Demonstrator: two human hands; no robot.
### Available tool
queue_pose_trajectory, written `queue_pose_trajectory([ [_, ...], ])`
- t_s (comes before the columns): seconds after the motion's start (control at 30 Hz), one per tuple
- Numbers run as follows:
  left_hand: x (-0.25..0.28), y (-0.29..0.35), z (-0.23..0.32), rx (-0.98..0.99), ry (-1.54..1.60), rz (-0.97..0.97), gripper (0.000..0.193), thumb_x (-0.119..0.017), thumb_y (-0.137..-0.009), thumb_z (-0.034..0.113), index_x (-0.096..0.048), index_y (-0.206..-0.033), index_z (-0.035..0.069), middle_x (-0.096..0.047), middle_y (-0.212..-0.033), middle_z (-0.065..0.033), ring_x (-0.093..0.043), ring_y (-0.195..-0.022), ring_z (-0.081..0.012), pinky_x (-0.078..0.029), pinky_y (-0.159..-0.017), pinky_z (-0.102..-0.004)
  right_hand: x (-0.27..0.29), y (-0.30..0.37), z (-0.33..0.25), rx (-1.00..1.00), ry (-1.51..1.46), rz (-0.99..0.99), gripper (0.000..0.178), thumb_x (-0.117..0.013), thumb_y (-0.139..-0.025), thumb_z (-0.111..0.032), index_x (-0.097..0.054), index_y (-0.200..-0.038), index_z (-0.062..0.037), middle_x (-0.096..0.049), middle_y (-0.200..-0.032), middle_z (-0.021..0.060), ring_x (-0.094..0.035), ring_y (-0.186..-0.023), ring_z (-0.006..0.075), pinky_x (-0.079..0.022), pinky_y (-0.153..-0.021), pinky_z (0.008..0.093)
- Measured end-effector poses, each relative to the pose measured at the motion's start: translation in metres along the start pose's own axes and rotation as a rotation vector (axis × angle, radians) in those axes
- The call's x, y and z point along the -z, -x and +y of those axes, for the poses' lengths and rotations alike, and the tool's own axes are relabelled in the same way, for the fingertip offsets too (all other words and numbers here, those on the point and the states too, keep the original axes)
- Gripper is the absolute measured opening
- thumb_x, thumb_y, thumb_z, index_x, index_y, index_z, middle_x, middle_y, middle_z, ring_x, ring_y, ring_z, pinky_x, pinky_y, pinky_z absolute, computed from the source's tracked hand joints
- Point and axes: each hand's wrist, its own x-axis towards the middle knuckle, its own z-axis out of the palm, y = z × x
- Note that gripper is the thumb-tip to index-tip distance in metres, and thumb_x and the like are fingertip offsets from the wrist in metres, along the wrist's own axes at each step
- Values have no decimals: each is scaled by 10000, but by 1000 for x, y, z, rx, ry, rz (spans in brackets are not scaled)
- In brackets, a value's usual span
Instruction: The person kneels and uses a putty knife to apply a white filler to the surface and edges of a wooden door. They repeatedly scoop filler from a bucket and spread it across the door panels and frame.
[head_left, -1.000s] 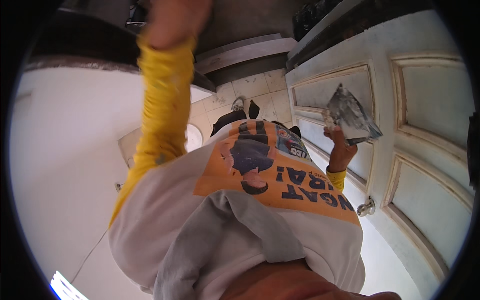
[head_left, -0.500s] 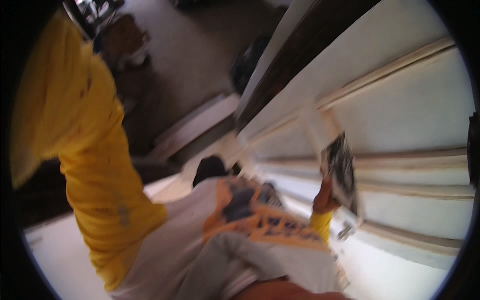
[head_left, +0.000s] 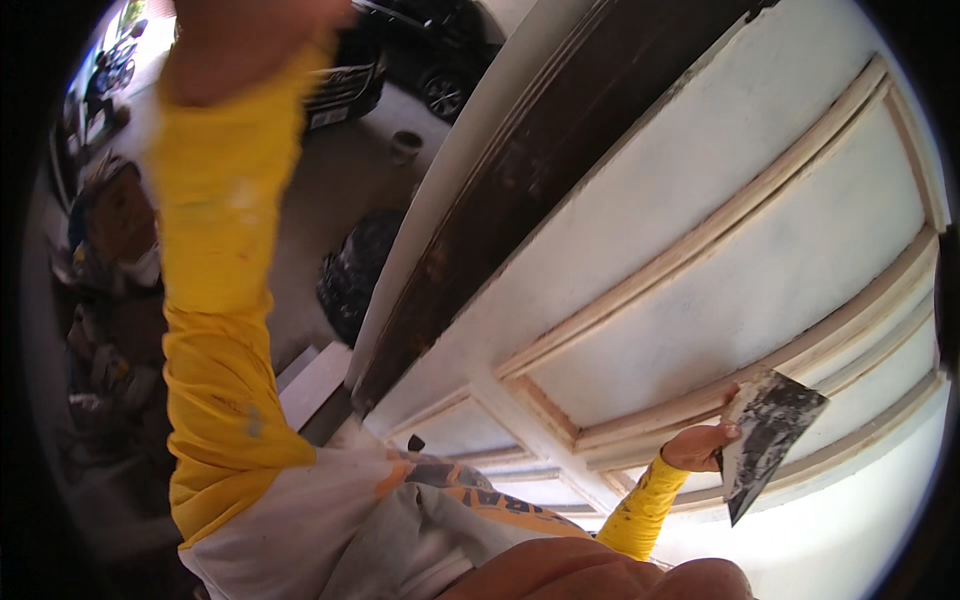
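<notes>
My right hand (head_left: 697, 447) grips a flat dark plate (head_left: 772, 430) by its near edge, the thumb on its face. Pale smears like putty cover much of the plate. Beside it stands a large white panelled door (head_left: 740, 270) with bare-looking wooden mouldings, its pale faces patchy. My left arm, in a stained yellow sleeve, is raised along the left side. At the upper edge my left hand (head_left: 255, 45) is smeared by motion and cut off, so its fingers and anything in them are hidden.
A dark brown frame (head_left: 480, 220) runs along the door's far side. Beyond it a black plastic bag (head_left: 355, 275), a bucket (head_left: 405, 147) and black cars (head_left: 425, 40) stand on the floor. Pale boards (head_left: 315, 385) lie near the door's foot; clutter (head_left: 120, 215) fills the left.
My left forearm has swung up, bringing the blurred hand into the top of the picture. My right hand and the plate now appear lower and farther right. The view has shifted, showing more door.
</notes>
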Motion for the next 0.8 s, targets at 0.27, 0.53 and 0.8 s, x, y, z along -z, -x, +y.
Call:
queue_pose_trajectory([
  [0.27,-148,97,-110,191,-482,-117,643,-546,-893,356,-294,-1434,117,-164,-1515,-152,-137,-1393,-366,-175,-1102,-515,-43,-26,35,-2,20,223,490,-431,-983,-216,-274,-1337,84,-474,-1251,272,-550,-1090,309,-445,-988,409],
  [0.53,-151,153,-79,230,-379,-170,579,-496,-902,209,-294,-1441,155,-165,-1531,-82,-111,-1411,-333,-165,-1115,-506,-10,18,13,-130,330,150,412,-320,-999,-199,-425,-1254,107,-504,-1254,184,-493,-1167,265,-385,-1020,380],
  [0.8,-141,160,-80,206,-285,-173,559,-503,-889,169,-336,-1422,153,-190,-1526,-63,-112,-1414,-315,-187,-1113,-498,-12,24,24,-29,412,171,485,-390,-994,-255,-305,-1332,83,-471,-1273,221,-537,-1109,279,-437,-985,394],
])
